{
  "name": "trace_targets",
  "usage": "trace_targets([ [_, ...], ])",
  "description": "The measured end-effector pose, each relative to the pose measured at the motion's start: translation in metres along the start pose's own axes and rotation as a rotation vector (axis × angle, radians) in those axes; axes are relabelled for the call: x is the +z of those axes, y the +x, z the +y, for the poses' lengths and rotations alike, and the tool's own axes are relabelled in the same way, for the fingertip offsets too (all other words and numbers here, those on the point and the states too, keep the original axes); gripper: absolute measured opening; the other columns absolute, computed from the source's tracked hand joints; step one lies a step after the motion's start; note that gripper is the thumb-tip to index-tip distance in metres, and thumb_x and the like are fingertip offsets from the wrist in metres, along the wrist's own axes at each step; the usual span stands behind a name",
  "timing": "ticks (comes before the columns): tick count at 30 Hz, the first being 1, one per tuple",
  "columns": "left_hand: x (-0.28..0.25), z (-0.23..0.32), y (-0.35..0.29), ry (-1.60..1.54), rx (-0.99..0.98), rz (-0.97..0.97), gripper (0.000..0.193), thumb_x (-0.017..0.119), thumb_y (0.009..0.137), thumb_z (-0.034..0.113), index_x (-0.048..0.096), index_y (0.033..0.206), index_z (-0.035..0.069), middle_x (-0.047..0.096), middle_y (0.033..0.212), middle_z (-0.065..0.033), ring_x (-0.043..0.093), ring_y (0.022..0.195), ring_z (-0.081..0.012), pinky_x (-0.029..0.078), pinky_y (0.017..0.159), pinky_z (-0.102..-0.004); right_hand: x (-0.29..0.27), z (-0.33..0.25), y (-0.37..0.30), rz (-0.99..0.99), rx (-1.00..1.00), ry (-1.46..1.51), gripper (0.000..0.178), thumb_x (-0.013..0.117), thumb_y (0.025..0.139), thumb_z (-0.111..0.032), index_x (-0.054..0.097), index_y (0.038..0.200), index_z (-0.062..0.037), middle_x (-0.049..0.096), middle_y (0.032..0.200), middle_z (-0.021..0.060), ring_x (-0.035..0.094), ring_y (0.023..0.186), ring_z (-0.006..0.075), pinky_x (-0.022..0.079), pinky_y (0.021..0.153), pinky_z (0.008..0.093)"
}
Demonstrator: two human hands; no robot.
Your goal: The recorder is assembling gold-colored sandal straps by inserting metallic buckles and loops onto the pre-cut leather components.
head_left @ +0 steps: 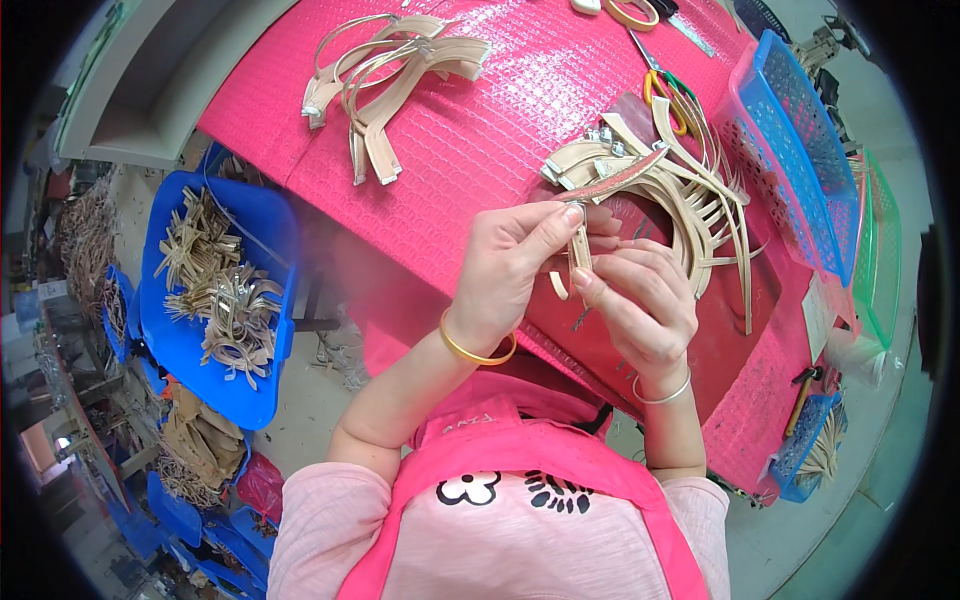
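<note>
Bamboo strip (580,250) sat pinched between left hand (510,265) and right hand (640,305), both clamped on it, above the pink counter (480,140), beside a strip pile (680,190); bare counter lay leftward.

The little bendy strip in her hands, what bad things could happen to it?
The thin tan strip is pinched only by the fingertips of the left hand and right hand, so it might slip and drop off the pink table edge. Bent too hard, it might crack. The loose pile of curved strips right behind could get knocked.
</note>
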State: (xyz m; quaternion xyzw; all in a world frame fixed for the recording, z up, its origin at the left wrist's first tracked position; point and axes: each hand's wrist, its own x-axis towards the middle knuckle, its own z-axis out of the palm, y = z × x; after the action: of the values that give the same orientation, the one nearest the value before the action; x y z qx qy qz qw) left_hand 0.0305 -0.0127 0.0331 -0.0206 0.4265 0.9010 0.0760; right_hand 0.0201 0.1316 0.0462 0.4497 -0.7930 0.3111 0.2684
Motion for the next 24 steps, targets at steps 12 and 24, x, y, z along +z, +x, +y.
trace_targets([
  [12,-0.001,0.0,-0.005,0.05,0.031,0.021,0.025,0.043,0.089,0.014,0.057,0.093,-0.006,0.061,0.081,-0.0097,0.06,0.072,-0.0158,0.047,0.062,-0.023,0.001,-0.006,-0.005,0.032,0.036,0.096,0.021,0.064,0.06,-0.006,0.063,0.081,-0.0059,0.058,0.075,0.0039,0.058,0.064,0.0158,0.048,0.063,0.0298],
  [24,-0.01,-0.006,-0.004,0.336,0.169,-0.106,0.025,0.043,0.09,0.017,0.055,0.085,-0.004,0.054,0.069,-0.003,0.051,0.059,-0.0076,0.039,0.052,-0.0199,0.002,-0.011,0.002,0.09,0.36,0.233,0.011,0.063,0.066,-0.002,0.061,0.077,-0.0028,0.057,0.069,0.0049,0.055,0.058,0.0141,0.042,0.053,0.0239],
])
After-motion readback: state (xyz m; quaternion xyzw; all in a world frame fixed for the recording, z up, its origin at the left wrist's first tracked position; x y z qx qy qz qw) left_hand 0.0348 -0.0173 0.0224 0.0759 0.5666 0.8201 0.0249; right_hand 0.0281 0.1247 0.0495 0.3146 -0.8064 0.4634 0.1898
